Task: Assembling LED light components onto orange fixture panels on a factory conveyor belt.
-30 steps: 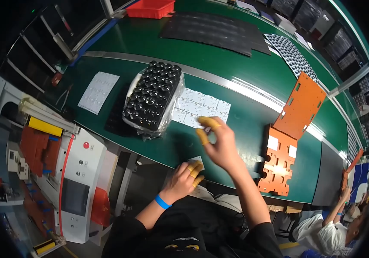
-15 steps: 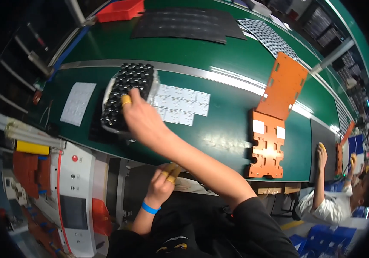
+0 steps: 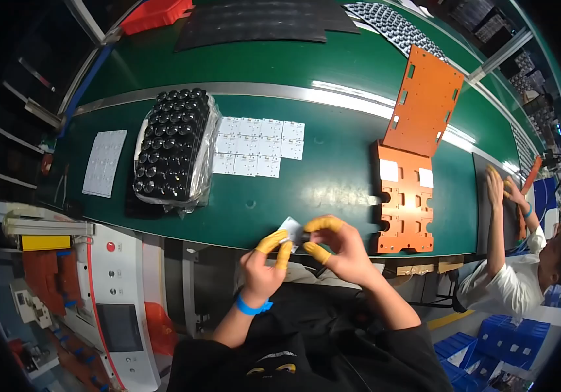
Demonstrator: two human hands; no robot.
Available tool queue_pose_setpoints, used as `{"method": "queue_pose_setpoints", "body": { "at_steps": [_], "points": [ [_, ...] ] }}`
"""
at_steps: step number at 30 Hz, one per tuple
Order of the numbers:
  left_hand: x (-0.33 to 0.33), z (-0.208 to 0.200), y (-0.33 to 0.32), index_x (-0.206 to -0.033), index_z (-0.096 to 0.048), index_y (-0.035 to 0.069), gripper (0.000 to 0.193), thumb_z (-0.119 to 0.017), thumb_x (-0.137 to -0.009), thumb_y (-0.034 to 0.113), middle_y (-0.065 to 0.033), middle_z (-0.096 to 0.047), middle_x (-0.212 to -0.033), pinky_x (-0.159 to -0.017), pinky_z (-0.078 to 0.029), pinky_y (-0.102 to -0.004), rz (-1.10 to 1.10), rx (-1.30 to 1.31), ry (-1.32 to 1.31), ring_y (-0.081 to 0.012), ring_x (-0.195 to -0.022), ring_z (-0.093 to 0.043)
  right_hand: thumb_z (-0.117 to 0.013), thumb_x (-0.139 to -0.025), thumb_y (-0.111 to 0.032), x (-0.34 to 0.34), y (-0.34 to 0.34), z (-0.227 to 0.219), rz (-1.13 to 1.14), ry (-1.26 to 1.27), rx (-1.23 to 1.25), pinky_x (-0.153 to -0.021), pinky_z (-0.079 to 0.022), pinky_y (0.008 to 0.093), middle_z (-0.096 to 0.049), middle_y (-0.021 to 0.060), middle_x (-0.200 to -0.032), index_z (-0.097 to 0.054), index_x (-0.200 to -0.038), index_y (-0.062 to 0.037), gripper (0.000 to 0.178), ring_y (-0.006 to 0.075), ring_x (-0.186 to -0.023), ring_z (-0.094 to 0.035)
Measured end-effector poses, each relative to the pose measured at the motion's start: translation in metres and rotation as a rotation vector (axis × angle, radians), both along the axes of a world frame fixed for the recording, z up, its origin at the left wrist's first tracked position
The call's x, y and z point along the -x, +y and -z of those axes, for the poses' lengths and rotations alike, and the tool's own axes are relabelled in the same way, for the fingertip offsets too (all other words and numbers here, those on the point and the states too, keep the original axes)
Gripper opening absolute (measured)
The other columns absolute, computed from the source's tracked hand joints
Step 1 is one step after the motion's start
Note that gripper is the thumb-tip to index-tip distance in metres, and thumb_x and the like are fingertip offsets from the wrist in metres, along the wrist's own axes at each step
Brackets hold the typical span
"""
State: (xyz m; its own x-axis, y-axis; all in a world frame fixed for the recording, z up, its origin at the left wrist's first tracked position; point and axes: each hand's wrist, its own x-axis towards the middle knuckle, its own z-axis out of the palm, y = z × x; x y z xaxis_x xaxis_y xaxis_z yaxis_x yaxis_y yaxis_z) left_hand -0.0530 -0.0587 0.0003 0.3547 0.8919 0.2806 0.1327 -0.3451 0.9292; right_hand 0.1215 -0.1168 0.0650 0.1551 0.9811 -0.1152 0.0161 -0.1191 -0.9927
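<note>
My left hand (image 3: 264, 274) and right hand (image 3: 349, 258) wear yellow finger covers (image 3: 271, 242); a bright blue band (image 3: 253, 306) rings my left wrist. My top (image 3: 333, 349) is black with a small yellow-and-white motif. The card (image 3: 289, 228) in my left fingers is white, the small part (image 3: 305, 236) in my right dark. Deep green covers the table (image 3: 333, 189), crossed by a silvery strip (image 3: 280, 89). Glossy black domes (image 3: 172, 140) repeat in rows; white cards (image 3: 254, 145) form a grid with fine grey marks. The holder (image 3: 406, 219) is orange with two white squares (image 3: 389, 170). Beyond are a red bin (image 3: 156, 16), a black mat (image 3: 254, 23) and a sheet (image 3: 395, 27) dotted black and white.
</note>
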Motion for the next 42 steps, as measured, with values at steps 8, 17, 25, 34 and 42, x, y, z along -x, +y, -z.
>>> {"method": "queue_pose_setpoints", "body": {
  "at_steps": [8, 17, 25, 34, 42],
  "points": [
    [-0.043, -0.025, -0.024, -0.125, -0.055, -0.008, 0.033, -0.057, -0.092, -0.007, -0.0122, -0.068, -0.108, -0.085, -0.051, -0.0249, 0.178, 0.523, -0.442, -0.0115, -0.100, -0.062, -0.072, -0.080, 0.009, 0.004, -0.050, 0.016, 0.349, 0.192, -0.042, -0.087, -0.051, 0.0263, -0.057, 0.0081, -0.112, -0.056, -0.107, 0.0013, 0.032, 0.0144, -0.100, -0.062],
    [-0.050, -0.036, -0.040, -0.130, -0.050, -0.008, 0.035, -0.051, -0.095, -0.006, -0.0147, -0.064, -0.115, -0.087, -0.051, -0.0271, 0.289, 0.421, -0.399, -0.0155, -0.101, -0.063, -0.074, -0.077, 0.009, 0.006, -0.061, 0.005, 0.481, -0.026, -0.229, -0.082, -0.054, 0.0282, -0.063, 0.0117, -0.106, -0.064, -0.103, 0.0038, 0.028, 0.0157, -0.091, -0.064],
    [-0.051, -0.043, -0.040, -0.130, -0.050, -0.009, 0.039, -0.053, -0.091, -0.009, -0.0187, -0.064, -0.119, -0.091, -0.052, -0.0321, 0.365, 0.307, -0.375, -0.0216, -0.107, -0.064, -0.072, -0.079, 0.010, 0.011, -0.066, 0.009, 0.479, 0.142, -0.272, -0.079, -0.056, 0.0297, -0.064, 0.0156, -0.108, -0.064, -0.104, 0.0060, 0.027, 0.0190, -0.090, -0.067],
    [-0.047, -0.040, -0.036, -0.130, -0.049, -0.011, 0.042, -0.059, -0.090, -0.007, -0.0217, -0.060, -0.125, -0.098, -0.049, -0.0358, 0.435, 0.195, -0.299, -0.0250, -0.113, -0.061, -0.067, -0.086, 0.006, 0.017, -0.069, 0.002, 0.567, 0.268, -0.171, -0.078, -0.056, 0.0292, -0.067, 0.0124, -0.102, -0.064, -0.105, 0.0062, 0.019, 0.0173, -0.086, -0.067],
    [-0.050, -0.048, -0.032, -0.123, -0.057, -0.008, 0.036, -0.066, -0.089, 0.001, -0.0178, -0.067, -0.117, -0.081, -0.056, -0.0305, 0.364, -0.085, -0.173, -0.0195, -0.094, -0.069, -0.066, -0.087, 0.006, 0.012, -0.069, 0.001, 0.544, 0.337, -0.160, -0.068, -0.056, 0.0289, -0.068, 0.0114, -0.094, -0.065, -0.103, 0.0071, 0.016, 0.0173, -0.075, -0.067]
  ]
}}
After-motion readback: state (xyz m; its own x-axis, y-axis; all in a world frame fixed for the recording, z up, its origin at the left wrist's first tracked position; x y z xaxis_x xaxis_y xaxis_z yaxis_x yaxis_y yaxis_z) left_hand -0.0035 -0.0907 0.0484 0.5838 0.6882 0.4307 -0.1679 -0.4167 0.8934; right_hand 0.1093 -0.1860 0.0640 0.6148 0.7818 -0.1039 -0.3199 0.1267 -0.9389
